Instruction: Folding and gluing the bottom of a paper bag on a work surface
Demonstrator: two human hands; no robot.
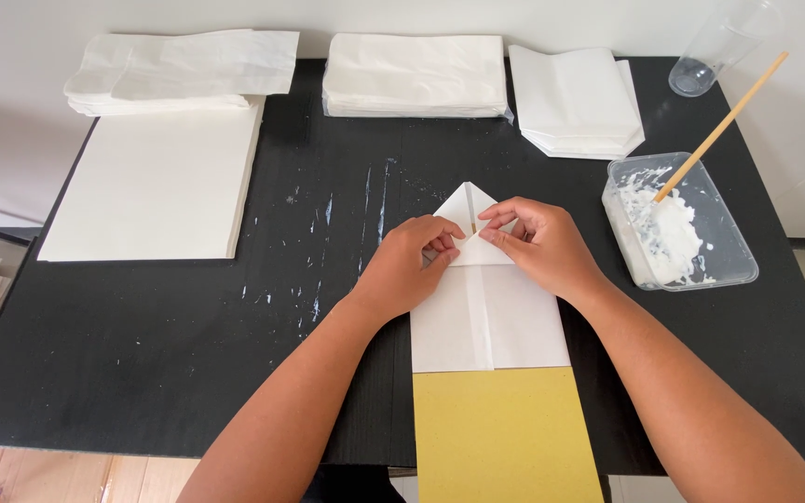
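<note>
- Fingers of left hand [409,264] curled and pinching the folded edge of the white paper [486,312]; fingers of right hand [538,244] likewise pinched on it from the opposite side.
- White paper lies flat on the black table [188,345], its pointed triangular top projecting just beyond the fingertips, its body below the hands.
- Yellow sheet [505,433] touches the paper's lower edge.
- Plastic tub of white paste [677,224], with stick [724,126], sits right of the right hand.
</note>
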